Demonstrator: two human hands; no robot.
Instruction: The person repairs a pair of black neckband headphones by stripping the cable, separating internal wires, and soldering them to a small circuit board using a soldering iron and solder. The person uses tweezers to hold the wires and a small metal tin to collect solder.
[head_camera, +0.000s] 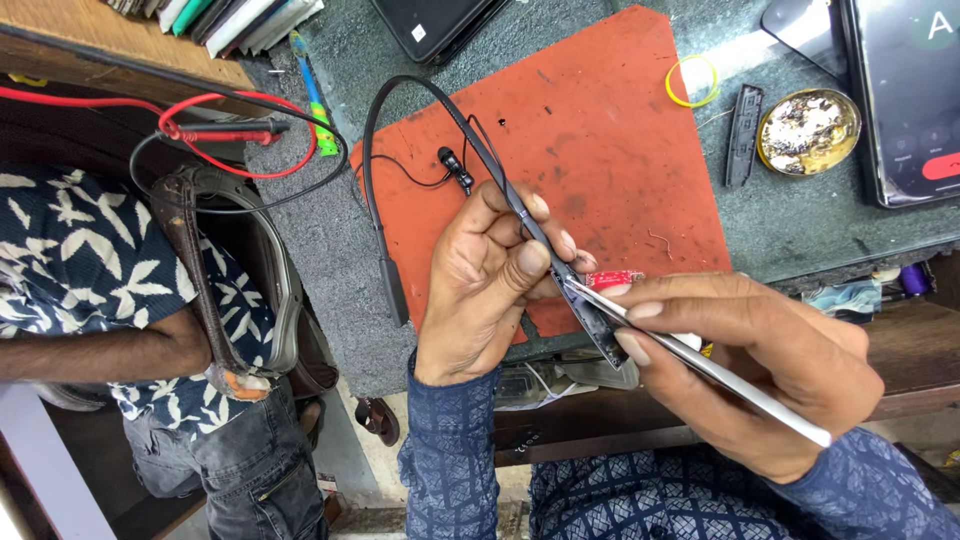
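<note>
Beside red mat (600, 130): solder-filled tin (808, 130)

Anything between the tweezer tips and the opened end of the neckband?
Nothing visible. The tweezers in the right hand already reach the opened module of the neckband earphone, which the left hand grips. Its fingers sit beside the tips, not across them.
</note>
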